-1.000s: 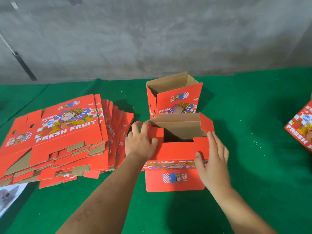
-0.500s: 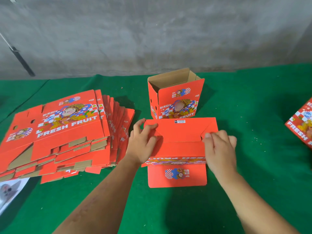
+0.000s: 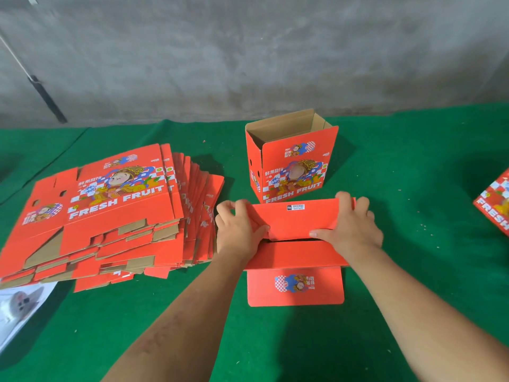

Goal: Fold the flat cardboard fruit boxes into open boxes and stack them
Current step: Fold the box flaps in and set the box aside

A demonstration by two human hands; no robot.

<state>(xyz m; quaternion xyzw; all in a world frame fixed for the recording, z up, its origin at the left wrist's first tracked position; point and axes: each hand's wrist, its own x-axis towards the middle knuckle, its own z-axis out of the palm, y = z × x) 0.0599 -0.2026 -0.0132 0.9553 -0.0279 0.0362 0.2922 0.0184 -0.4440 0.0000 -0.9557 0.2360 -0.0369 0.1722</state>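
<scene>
- A red cardboard box [image 3: 296, 235] is being held upside down on the green cloth [image 3: 413, 271] at the centre of the frame, its bottom flaps being pressed toward each other with a narrow dark gap showing between them.
- The box's left end is being gripped by the left hand [image 3: 238, 232], fingers curled round the folded flap edge.
- The right end is being clasped by the right hand [image 3: 351, 227], fingers curled over the far edge and thumb being laid flat along the gap.
- A printed flap [image 3: 295, 286] is being left lying flat on the cloth just in front of the box.
- A finished open box [image 3: 293, 161] is being kept upright just behind it.
- A fanned pile of flat boxes [image 3: 110, 216] is being kept to the left, and part of another red box [image 3: 495, 205] is being cropped at the right edge.
</scene>
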